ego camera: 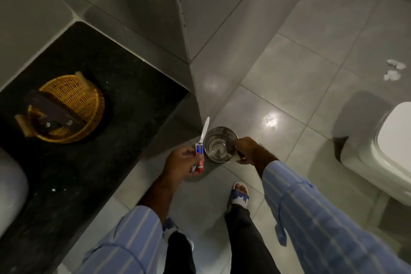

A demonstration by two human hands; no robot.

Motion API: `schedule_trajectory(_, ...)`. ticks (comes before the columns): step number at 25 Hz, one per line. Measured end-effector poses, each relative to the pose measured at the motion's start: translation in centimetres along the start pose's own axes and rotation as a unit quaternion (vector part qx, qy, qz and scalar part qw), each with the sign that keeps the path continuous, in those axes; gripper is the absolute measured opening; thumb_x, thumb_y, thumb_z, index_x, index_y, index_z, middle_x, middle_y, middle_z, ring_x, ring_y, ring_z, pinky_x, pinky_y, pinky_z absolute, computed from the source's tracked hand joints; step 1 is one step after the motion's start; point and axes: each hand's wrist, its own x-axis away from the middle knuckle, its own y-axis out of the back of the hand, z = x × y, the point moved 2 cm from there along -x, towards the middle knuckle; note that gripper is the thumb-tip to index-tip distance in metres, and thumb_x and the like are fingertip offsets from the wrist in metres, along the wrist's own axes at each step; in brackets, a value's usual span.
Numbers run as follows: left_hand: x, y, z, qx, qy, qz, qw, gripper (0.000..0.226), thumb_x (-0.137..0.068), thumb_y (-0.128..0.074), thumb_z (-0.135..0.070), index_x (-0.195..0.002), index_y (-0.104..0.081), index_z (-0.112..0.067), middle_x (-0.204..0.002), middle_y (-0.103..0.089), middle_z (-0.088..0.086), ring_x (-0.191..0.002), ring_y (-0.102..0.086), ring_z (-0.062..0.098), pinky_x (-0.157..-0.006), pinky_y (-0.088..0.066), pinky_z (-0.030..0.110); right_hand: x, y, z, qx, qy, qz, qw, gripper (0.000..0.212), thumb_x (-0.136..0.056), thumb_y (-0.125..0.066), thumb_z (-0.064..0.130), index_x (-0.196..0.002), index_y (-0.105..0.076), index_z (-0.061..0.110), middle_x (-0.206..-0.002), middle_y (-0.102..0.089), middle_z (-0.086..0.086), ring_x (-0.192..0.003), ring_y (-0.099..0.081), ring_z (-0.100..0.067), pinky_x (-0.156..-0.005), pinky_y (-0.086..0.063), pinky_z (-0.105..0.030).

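Observation:
My left hand (180, 163) grips a small red, white and blue toothpaste tube (199, 155) together with a white toothbrush (205, 129) that sticks up past the fingers. My right hand (249, 151) holds a shiny steel cup (219, 144) by its right rim, just right of the tube. The cup is upright and looks empty inside. Both hands hover over the grey tiled floor, beside the edge of a black stone counter (115, 118).
A woven yellow basket (73, 107) with a dark object across it sits on the counter at left. A white basin edge (11, 182) shows at far left. A white toilet (387, 147) stands at right. White scraps (393, 71) lie on the floor. My slippered foot (239, 193) is below the hands.

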Motion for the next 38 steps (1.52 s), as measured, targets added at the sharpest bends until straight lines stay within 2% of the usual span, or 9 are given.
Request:
schedule_trajectory(4,0.0,0.3,-0.6,-0.01,-0.01,-0.006,1.0,0.014,-0.084,-0.073,-0.01,-0.097,-0.068,-0.013,-0.103,-0.074,0.016,-0.091,-0.072,0.028,-0.071,-0.062,0.043,-0.5,0.2,0.5,-0.006,0.014,0.007,1.0,0.036,-0.092,-0.057,0.029,-0.114,-0.064,0.001,-0.114,-0.068,-0.022,-0.088,-0.066,-0.027,-0.083,-0.057,-0.035)
schedule_trajectory(8,1.1,1.7,-2.2,-0.09,-0.043,-0.012,0.995,0.013,-0.083,-0.074,-0.011,-0.092,-0.066,-0.015,-0.101,-0.073,0.016,-0.089,-0.071,0.028,-0.078,-0.061,0.048,3.1,-0.2,4.3,0.099,0.183,-0.094,0.974,0.035,-0.092,-0.057,0.039,-0.103,-0.068,0.007,-0.104,-0.07,-0.012,-0.096,-0.066,-0.026,-0.085,-0.056,-0.035)
schedule_trajectory(11,2.8,3.7,-4.1,-0.186,-0.101,-0.003,0.977,0.013,-0.082,-0.076,-0.015,-0.087,-0.065,-0.02,-0.093,-0.073,0.01,-0.075,-0.069,0.016,-0.061,-0.06,0.029,8.5,-1.6,8.4,0.173,0.369,-0.11,0.907,0.02,-0.092,-0.06,0.032,-0.101,-0.066,0.016,-0.096,-0.065,0.0,-0.092,-0.062,-0.016,-0.071,-0.043,-0.016)
schedule_trajectory(13,4.4,5.8,-6.1,-0.256,-0.146,-0.005,0.956,0.015,-0.081,-0.077,-0.022,-0.092,-0.068,-0.019,-0.09,-0.073,0.003,-0.072,-0.067,0.008,-0.054,-0.053,0.017,12.4,-3.1,11.2,0.293,0.457,-0.062,0.837,0.021,-0.091,-0.062,0.027,-0.107,-0.068,0.016,-0.104,-0.067,-0.003,-0.097,-0.063,-0.017,-0.075,-0.042,-0.016)
schedule_trajectory(17,8.4,10.9,-11.0,-0.391,-0.237,-0.035,0.889,0.022,-0.082,-0.073,-0.034,-0.099,-0.073,-0.021,-0.097,-0.074,-0.001,-0.088,-0.067,0.014,-0.078,-0.049,0.027,19.6,-7.4,15.3,0.478,0.471,0.036,0.741,0.026,-0.091,-0.061,0.024,-0.114,-0.072,0.017,-0.12,-0.07,-0.004,-0.111,-0.063,-0.02,-0.091,-0.043,-0.023)
schedule_trajectory(20,11.3,15.8,-14.0,-0.428,-0.291,-0.037,0.855,0.026,-0.085,-0.071,-0.034,-0.106,-0.074,-0.021,-0.105,-0.074,-0.001,-0.088,-0.064,0.012,-0.08,-0.048,0.024,23.7,-10.7,17.9,0.546,0.495,0.04,0.675,0.031,-0.093,-0.058,0.029,-0.12,-0.07,0.019,-0.129,-0.066,-0.002,-0.119,-0.058,-0.019,-0.101,-0.039,-0.027)
schedule_trajectory(28,16.3,27.5,-18.2,-0.417,-0.362,-0.063,0.832,0.028,-0.075,-0.08,-0.035,-0.1,-0.075,-0.024,-0.091,-0.068,-0.012,-0.082,-0.063,0.004,-0.066,-0.039,0.01,30.5,-18.3,23.3,0.502,0.559,0.005,0.66,0.038,-0.077,-0.075,0.017,-0.115,-0.071,0.013,-0.115,-0.071,-0.006,-0.1,-0.065,-0.021,-0.085,-0.043,-0.022)
schedule_trajectory(34,17.4,35.5,-18.2,-0.248,-0.364,-0.119,0.89,0.041,-0.062,-0.089,-0.036,-0.093,-0.065,-0.024,-0.094,-0.07,-0.007,-0.088,-0.066,0.007,-0.074,-0.05,0.024,31.6,-21.8,24.8,0.317,0.517,0.072,0.792,0.084,-0.073,-0.075,-0.007,-0.144,-0.041,0.021,-0.088,-0.068,-0.007,-0.081,-0.07,-0.025,-0.072,-0.062,-0.037)
schedule_trajectory(38,15.7,38.9,-18.3,-0.213,-0.315,-0.134,0.915,0.029,-0.066,-0.088,-0.03,-0.087,-0.068,-0.022,-0.091,-0.067,-0.007,-0.088,-0.062,0.009,-0.069,-0.049,0.025,29.8,-22.9,26.6,0.256,0.507,0.071,0.82,0.087,-0.074,-0.073,-0.009,-0.142,-0.039,0.035,-0.096,-0.063,-0.01,-0.084,-0.071,-0.027,-0.066,-0.063,-0.037)
